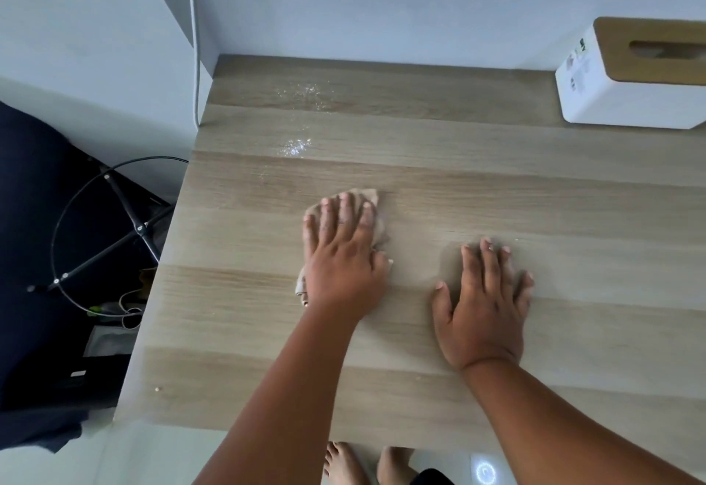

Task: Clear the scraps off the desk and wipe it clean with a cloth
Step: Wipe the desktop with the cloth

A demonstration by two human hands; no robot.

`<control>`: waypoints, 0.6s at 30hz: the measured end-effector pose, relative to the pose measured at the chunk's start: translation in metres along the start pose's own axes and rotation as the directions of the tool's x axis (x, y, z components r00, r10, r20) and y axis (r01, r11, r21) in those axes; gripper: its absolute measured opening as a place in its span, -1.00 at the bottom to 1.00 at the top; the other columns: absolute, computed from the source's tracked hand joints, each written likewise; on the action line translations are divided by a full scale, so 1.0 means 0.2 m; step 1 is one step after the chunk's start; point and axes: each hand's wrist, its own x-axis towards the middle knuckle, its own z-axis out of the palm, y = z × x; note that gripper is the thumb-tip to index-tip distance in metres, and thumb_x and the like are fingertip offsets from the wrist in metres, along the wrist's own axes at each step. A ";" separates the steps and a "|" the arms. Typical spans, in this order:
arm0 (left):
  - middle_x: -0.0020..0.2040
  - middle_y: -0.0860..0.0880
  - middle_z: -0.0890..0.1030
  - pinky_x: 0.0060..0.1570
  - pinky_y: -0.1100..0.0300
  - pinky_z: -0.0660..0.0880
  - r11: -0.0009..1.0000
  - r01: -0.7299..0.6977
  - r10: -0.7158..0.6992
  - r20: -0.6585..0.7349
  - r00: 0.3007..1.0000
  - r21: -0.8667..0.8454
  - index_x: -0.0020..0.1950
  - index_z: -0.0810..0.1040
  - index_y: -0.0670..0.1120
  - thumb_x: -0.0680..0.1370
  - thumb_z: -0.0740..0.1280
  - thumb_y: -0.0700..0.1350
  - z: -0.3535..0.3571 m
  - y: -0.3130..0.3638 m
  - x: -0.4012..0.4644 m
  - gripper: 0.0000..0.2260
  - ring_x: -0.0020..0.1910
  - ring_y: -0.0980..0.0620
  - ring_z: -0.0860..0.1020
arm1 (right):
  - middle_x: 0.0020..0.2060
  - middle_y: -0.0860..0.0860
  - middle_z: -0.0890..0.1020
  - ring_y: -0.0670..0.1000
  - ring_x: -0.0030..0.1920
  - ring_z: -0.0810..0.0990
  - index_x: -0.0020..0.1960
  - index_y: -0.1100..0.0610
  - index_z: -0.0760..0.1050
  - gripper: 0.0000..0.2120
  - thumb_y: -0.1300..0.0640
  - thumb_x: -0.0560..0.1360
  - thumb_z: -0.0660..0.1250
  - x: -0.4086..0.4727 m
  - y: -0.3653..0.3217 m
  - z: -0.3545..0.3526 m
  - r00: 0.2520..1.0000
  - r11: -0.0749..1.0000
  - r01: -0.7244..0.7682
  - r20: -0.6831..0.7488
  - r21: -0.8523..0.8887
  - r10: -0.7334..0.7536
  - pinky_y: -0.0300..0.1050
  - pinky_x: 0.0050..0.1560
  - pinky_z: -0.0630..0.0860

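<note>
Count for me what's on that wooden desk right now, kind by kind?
Hands: 2, the left hand pressing the cloth, the right hand flat on the desk
Cloth: 1
Tissue box: 1
Small crumb near the front left edge: 1
Total: 5

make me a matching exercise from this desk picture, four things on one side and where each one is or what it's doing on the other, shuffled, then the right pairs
Things:
1. left hand
2. right hand
3. tissue box
4. small crumb

Places or states:
A. lies near the desk's front left corner
B. rests flat on the bare wood, fingers spread
C. presses down on the beige cloth
D. stands at the far right, against the wall

Pairs: 1-C, 2-B, 3-D, 4-A
</note>
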 end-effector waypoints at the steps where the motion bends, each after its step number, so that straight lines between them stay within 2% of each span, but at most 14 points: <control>1: 0.71 -0.03 -0.05 0.61 -0.18 -0.19 0.996 -0.094 0.093 0.014 0.996 0.015 0.69 0.08 0.07 0.52 0.12 0.17 0.01 0.02 -0.01 -0.27 0.68 -0.09 -0.18 | 0.63 0.10 0.19 0.20 0.65 0.05 0.58 0.12 0.30 -0.31 -0.18 0.53 0.10 0.00 0.00 0.00 1.000 1.000 0.001 0.001 -0.003 -0.001 0.39 0.56 -0.01; 4: 0.70 -0.06 0.06 0.62 -0.19 -0.05 0.956 -0.293 0.293 0.018 0.956 0.028 0.67 0.18 0.01 0.50 0.23 0.16 0.03 0.03 -0.13 -0.26 0.69 -0.10 -0.08 | 0.63 0.11 0.19 0.20 0.65 0.04 0.58 0.11 0.29 -0.31 -0.19 0.53 0.09 0.01 0.00 0.00 1.000 1.000 0.004 0.012 -0.001 -0.004 0.39 0.57 -0.02; 8: 0.68 -0.07 0.11 0.60 -0.21 0.09 0.927 -0.371 0.372 -0.011 0.928 0.058 0.67 0.18 -0.05 0.52 0.31 0.11 0.08 -0.12 -0.41 -0.25 0.68 -0.08 0.00 | 0.64 0.09 0.16 0.18 0.65 0.00 0.59 0.10 0.26 -0.29 -0.21 0.52 0.06 0.01 0.00 0.00 1.000 1.000 -0.004 0.025 -0.004 0.004 0.37 0.58 -0.06; 11: 0.68 -0.06 0.12 0.58 -0.22 0.14 0.954 -0.290 0.292 -0.017 0.956 0.072 0.66 0.20 -0.05 0.50 0.33 0.10 0.07 -0.31 -0.61 -0.25 0.68 -0.08 0.02 | 0.64 0.09 0.15 0.18 0.65 -0.01 0.59 0.11 0.26 -0.28 -0.21 0.52 0.05 0.01 0.01 0.01 1.000 1.000 -0.006 0.023 0.009 0.006 0.36 0.58 -0.07; 14: 0.70 -0.08 0.08 0.60 -0.21 0.05 0.976 -0.189 0.192 -0.023 0.981 0.105 0.67 0.18 -0.07 0.54 0.21 0.12 0.02 -0.55 -0.77 -0.28 0.68 -0.11 0.00 | 0.64 0.10 0.16 0.19 0.65 0.01 0.59 0.12 0.27 -0.28 -0.22 0.53 0.05 0.00 0.01 0.01 1.000 1.000 -0.005 0.021 0.015 0.004 0.38 0.58 -0.05; 18: 0.69 -0.11 0.09 0.60 -0.22 0.02 0.999 0.052 -0.050 -0.092 0.995 0.014 0.65 0.22 -0.12 0.52 0.15 0.10 -0.06 -0.84 -0.87 -0.29 0.68 -0.10 -0.01 | 0.63 0.12 0.19 0.21 0.64 0.04 0.57 0.12 0.30 -0.28 -0.21 0.51 0.05 0.01 0.00 0.00 1.000 1.000 -0.001 0.011 0.025 0.001 0.39 0.57 -0.03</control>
